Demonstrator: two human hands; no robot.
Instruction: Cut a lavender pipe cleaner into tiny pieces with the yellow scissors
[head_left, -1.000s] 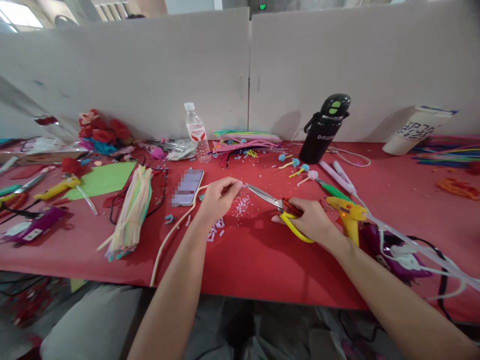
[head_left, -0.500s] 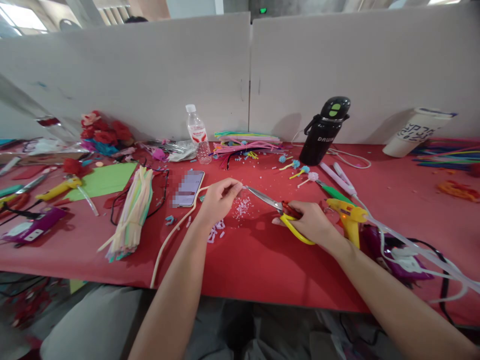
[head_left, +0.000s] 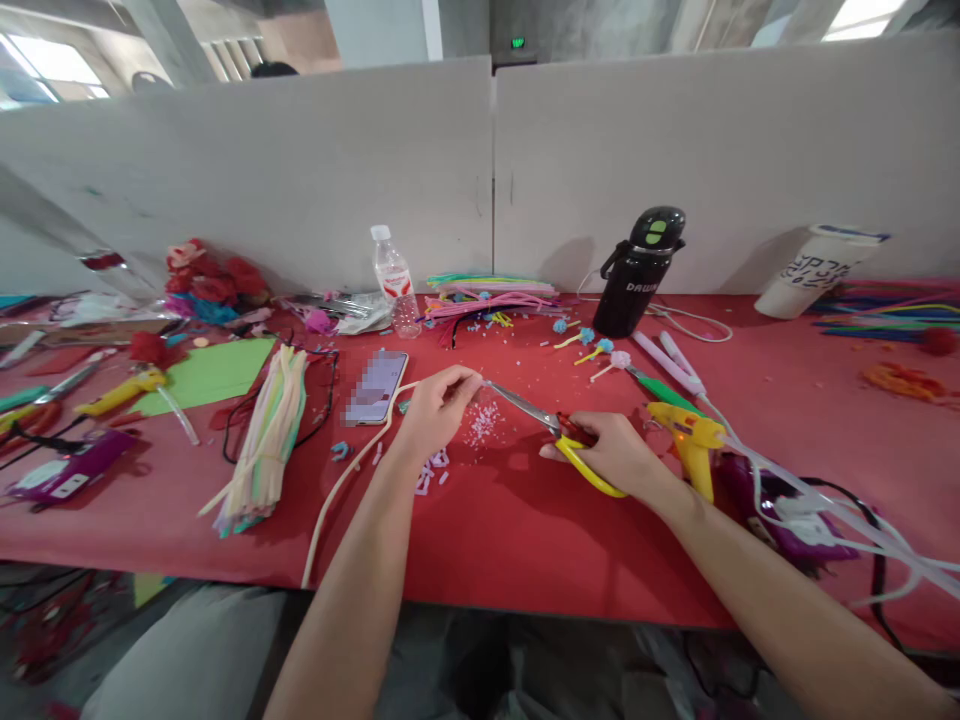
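A black flask (head_left: 637,272) stands at upper centre-right of the red bench (head_left: 525,540); a phone (head_left: 377,386), water bottle (head_left: 393,280) and yellow glue gun (head_left: 688,440) lie around.

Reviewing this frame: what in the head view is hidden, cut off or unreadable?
- Phone screen: blurred out, unreadable.
- Cream pipe cleaner tip: covered by the left hand fingers at the scissors blades.
- Scissors' handle loops: partly covered by the right hand.
- White cup lettering: too small and tilted to read.
- Glue gun cable: runs off the right edge.
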